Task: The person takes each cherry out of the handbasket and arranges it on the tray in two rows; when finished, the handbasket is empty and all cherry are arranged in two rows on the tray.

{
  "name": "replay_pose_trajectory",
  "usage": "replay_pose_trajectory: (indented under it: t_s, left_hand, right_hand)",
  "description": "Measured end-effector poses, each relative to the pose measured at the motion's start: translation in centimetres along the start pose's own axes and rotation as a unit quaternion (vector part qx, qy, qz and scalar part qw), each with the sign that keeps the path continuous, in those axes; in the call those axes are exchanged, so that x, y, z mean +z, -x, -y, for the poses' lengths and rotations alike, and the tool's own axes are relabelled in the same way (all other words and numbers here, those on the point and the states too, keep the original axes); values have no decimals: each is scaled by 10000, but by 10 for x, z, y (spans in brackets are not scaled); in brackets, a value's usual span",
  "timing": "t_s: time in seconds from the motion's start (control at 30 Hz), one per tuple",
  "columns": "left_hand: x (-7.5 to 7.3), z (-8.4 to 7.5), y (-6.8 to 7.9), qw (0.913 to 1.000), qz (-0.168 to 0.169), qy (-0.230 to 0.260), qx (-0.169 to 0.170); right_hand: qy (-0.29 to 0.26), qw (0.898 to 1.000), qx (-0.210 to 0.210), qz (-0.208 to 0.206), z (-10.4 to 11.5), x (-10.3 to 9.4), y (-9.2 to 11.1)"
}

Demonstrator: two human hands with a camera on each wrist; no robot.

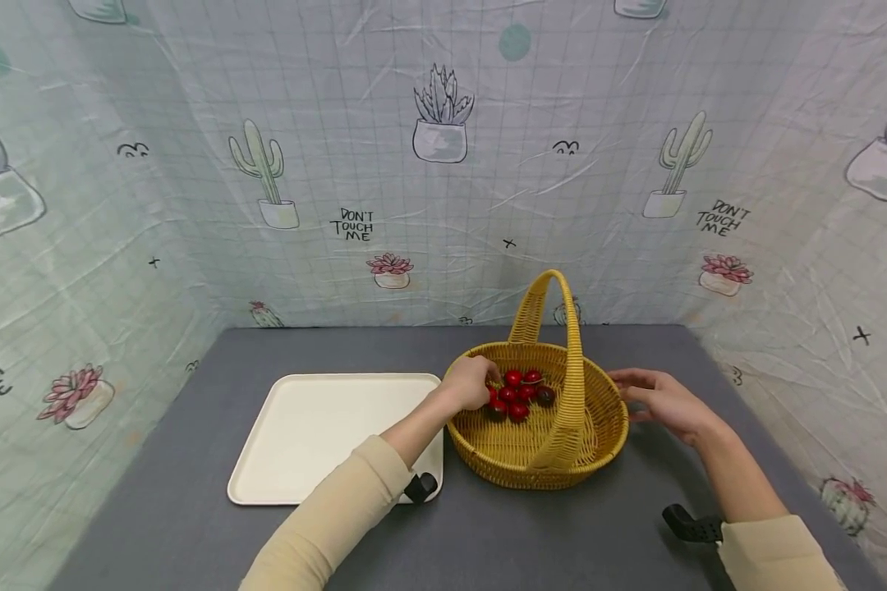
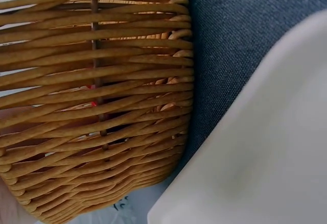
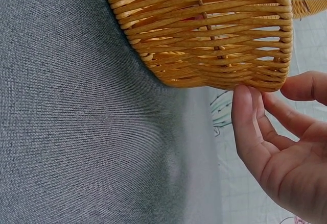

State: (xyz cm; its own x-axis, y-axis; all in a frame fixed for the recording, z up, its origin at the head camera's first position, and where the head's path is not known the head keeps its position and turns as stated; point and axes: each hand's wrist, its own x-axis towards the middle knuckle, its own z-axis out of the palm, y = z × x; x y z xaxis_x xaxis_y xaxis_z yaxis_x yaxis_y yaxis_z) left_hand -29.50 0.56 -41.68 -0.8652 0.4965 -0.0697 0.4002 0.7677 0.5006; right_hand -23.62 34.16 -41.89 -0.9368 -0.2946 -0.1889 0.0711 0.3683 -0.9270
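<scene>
A yellow woven basket [image 1: 488,464] with a tall arched handle [image 1: 575,386] stands on the table. Inside, toward its left and back, lies a cluster of red and dark cherries [image 1: 516,394]. My left hand [image 1: 467,384] reaches over the left rim, its bent fingers down at the cherries; whether they pinch one is hidden. Through the weave [image 2: 97,71] in the left wrist view, only bits of red show. At the basket's right side is my right hand [image 1: 661,402]. Its relaxed fingertips [image 3: 242,99] touch the outside near the rim in the right wrist view.
A cream rectangular tray [image 1: 325,443] lies left of the basket, its right edge close by and partly under my left forearm. The dark grey table [image 1: 547,542] meets a patterned cloth [image 1: 340,123] at the back and sides.
</scene>
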Motion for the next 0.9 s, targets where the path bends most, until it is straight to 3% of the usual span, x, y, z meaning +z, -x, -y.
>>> replay_pose_trajectory:
  t_s: [0.4, 0.9]
  left_hand:
    - [7, 3, -5, 9999, 50, 157, 10]
    - [4, -1, 3, 9998, -84, 97, 137]
  right_hand:
    - [-8, 10000, -58, -1, -2, -1, 1]
    - [36, 10000, 32, -52, -2, 2, 0]
